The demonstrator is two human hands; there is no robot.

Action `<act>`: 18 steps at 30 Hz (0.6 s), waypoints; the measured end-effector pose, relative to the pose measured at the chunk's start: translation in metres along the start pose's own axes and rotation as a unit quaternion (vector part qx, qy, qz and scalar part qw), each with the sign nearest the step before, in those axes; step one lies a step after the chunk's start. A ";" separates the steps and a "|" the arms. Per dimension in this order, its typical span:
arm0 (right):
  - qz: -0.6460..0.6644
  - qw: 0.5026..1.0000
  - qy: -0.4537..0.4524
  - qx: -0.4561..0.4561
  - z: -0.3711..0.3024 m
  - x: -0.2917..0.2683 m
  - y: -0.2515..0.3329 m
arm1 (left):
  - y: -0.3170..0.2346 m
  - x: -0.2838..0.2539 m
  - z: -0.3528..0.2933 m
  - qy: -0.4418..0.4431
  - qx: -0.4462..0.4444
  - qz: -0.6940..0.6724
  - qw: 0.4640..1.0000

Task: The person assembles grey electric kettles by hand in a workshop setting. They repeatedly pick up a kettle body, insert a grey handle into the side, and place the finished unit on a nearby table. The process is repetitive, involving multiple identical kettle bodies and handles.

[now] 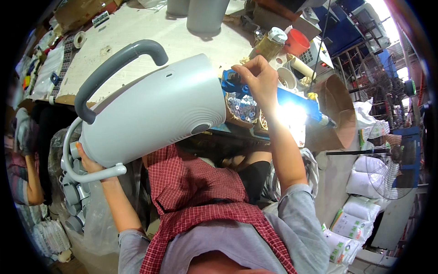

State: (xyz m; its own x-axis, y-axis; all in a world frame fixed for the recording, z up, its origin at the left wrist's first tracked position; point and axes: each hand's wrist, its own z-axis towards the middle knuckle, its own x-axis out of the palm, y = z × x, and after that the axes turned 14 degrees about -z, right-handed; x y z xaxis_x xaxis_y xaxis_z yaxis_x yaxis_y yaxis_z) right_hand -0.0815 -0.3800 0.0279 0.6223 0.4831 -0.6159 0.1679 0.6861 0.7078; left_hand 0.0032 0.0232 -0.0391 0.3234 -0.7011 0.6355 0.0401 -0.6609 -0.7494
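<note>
A large light-grey plastic jug body (155, 109) lies tilted across the front of the bench, its wide end toward the right. It has a dark-grey curved handle (114, 64) on top and a thin pale bail handle (96, 176) at its lower left end. My left hand (90, 162) holds that lower end from beneath. My right hand (261, 82) is raised beside the wide end, thumb and fingertips pinched together; anything between them is too small to make out. Under it lies a long blue tool (292, 101) with a dark tip. Beside this, a box holds small metal washers (242, 108).
Grey cylindrical shells (207, 18) stand at the back of the white bench (114, 39). A lidded jar (272, 43), a red cup (297, 42) and a cardboard box (335, 114) crowd the right. A fan (388, 166) and white sacks (365, 182) are farther right. Another person's arm (33, 180) shows at left.
</note>
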 end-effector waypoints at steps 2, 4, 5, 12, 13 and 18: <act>0.001 1.000 -0.006 0.000 -0.002 0.002 -0.002 | 0.001 0.002 -0.002 -0.005 -0.003 0.012 1.000; 0.007 1.000 -0.008 -0.004 -0.001 0.002 -0.004 | 0.003 -0.001 -0.002 0.004 -0.010 0.008 1.000; 0.012 1.000 -0.005 -0.007 0.001 0.001 -0.002 | 0.004 -0.002 -0.002 0.008 -0.014 0.007 1.000; 0.018 1.000 0.007 0.016 0.002 -0.001 0.002 | 0.008 -0.004 -0.003 0.008 -0.014 -0.005 1.000; -0.002 1.000 -0.004 -0.005 0.003 -0.001 -0.001 | 0.008 -0.004 -0.004 0.007 -0.012 -0.008 1.000; -0.046 0.998 -0.024 -0.042 0.007 0.002 -0.004 | 0.008 -0.004 -0.009 -0.020 0.006 0.036 0.999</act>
State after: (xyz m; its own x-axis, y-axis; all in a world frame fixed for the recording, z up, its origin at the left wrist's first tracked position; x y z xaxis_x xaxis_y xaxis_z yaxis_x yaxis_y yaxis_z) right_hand -0.0754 -0.3852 0.0262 0.6440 0.3906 -0.6578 0.1631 0.7699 0.6169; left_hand -0.0059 0.0182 -0.0460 0.3643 -0.7348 0.5722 0.0268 -0.6059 -0.7951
